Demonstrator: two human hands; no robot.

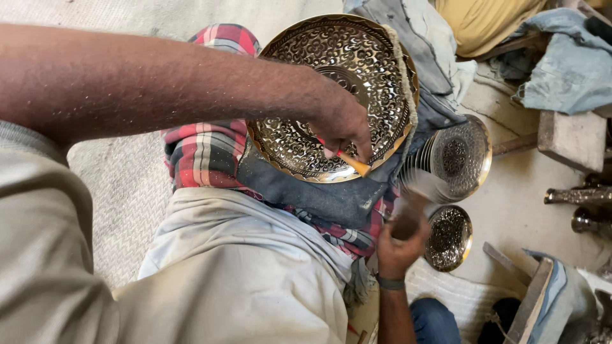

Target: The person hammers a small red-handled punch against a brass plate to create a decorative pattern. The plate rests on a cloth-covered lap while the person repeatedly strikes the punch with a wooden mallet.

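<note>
On the lap, my left grip is pinching a chisel against the brass plate. My right grip is clutching a blurred hammer; a glancing blow could be scarring the pattern.

Left hand presses an orange-handled tool onto the engraved brass plate on the lap.

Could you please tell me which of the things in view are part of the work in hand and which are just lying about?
In use:
- large engraved brass plate on the lap
- orange-handled tool in the left hand
- blurred hammer in the right hand
- dark cloth under the plate

Lying about:
- stack of plates
- small dish
- blue rags
- wooden block
</note>
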